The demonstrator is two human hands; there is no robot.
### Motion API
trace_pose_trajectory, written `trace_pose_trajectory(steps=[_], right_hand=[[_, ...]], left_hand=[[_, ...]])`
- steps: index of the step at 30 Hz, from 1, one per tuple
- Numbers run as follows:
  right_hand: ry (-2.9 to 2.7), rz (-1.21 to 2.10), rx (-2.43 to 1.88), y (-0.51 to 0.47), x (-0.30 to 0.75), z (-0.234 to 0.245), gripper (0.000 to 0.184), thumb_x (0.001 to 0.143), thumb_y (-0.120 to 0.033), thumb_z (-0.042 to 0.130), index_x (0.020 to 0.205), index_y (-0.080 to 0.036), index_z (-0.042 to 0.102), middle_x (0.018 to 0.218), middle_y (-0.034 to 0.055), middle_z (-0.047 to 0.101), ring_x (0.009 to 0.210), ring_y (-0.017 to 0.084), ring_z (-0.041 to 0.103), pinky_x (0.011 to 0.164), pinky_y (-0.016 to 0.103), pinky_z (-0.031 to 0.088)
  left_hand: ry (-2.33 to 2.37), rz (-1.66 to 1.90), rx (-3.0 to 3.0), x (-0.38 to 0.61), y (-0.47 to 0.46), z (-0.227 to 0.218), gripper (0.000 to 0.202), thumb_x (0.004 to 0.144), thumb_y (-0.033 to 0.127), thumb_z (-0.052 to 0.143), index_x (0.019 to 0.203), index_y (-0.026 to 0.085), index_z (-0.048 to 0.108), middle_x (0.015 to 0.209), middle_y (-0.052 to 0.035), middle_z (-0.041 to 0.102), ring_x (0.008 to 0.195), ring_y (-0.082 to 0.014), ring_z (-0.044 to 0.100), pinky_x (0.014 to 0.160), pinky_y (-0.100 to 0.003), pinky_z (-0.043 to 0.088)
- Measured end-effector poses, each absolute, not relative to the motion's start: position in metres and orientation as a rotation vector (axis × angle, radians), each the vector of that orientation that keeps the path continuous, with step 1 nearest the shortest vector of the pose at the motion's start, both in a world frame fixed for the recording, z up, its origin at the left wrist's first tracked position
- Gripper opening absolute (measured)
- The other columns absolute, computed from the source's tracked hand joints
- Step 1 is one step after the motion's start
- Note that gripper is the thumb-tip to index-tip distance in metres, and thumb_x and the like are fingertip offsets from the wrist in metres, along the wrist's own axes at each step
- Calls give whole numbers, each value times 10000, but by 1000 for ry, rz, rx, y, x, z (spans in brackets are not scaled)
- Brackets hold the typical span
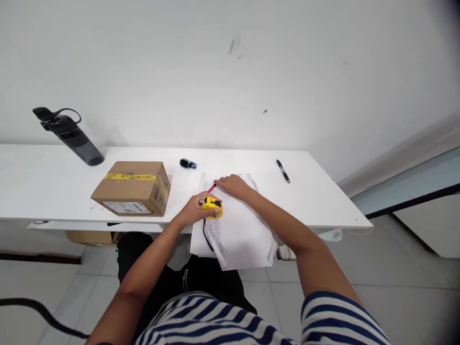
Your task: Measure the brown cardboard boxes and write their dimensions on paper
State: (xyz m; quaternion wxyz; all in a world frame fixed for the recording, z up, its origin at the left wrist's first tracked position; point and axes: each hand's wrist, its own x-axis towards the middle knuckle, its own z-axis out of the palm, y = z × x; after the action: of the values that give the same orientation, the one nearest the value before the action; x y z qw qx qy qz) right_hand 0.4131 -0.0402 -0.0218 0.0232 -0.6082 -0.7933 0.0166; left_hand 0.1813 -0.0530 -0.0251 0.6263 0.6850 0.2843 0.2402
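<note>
My left hand (196, 210) is closed around a yellow tape measure (212, 207) with black parts, and a black cord (206, 235) hangs below it. White sheets of paper (244, 235) lie under both hands and droop over the table's front edge; a patterned strip shows on their left side. My right hand (232, 185) rests on the upper part of the paper, fingers closed together. At its fingertips is a thin red stick with a black end (212, 187), which reaches toward the left hand. Its lower part is hidden.
On the white table (312, 201) stand a taped cardboard box (125, 189) and, behind it, a dark water bottle (74, 139). A small dark blue object (187, 164) lies near the wall (215, 72). A black pen (283, 171) lies to the right.
</note>
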Motion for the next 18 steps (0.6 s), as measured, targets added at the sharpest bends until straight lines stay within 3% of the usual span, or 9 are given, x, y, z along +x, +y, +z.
trace_pose_trajectory(steps=[3,6,9,11,15,18], right_hand=[[-2224,32,-1947,-31,416,-26,419,994,-130,357,1373,-131,535,1132,183,737,928,251,704,790,358,461],[-1792,287,-1708,-23,413,-36,411,1042,-275,275,1392,-162,457,1123,130,732,886,193,694,768,325,490],[-1423,649,-1373,-23,404,-48,363,942,-522,524,1084,-197,598,883,32,697,758,161,625,707,296,473],[-1444,787,-1346,-26,399,-53,406,908,-604,543,883,-205,616,710,-21,595,683,144,551,688,292,440],[-1440,856,-1393,-27,398,-55,432,987,-564,348,912,-223,602,651,-41,534,684,149,526,700,294,414],[-1398,742,-1559,-25,398,-54,378,941,-522,439,722,-229,537,672,-16,574,710,160,541,699,300,404]], left_hand=[[673,579,1527,177,-51,-31,464,697,421,870,1040,157,702,1114,-103,756,912,-184,704,777,-291,553],[699,595,1479,173,-50,-35,461,693,421,874,1023,154,694,1118,-107,762,913,-181,706,784,-293,553],[718,598,1410,173,-49,-37,484,670,425,887,1013,152,682,1098,-108,770,916,-188,710,797,-305,560],[730,592,1384,173,-48,-38,496,653,421,897,1009,152,680,1079,-105,773,915,-190,711,801,-308,561],[761,567,1379,174,-48,-40,491,647,411,902,1014,163,690,1101,-98,766,910,-189,707,788,-303,562],[769,554,1392,174,-48,-42,470,664,416,892,1018,177,695,1093,-88,762,917,-192,706,781,-304,563]])
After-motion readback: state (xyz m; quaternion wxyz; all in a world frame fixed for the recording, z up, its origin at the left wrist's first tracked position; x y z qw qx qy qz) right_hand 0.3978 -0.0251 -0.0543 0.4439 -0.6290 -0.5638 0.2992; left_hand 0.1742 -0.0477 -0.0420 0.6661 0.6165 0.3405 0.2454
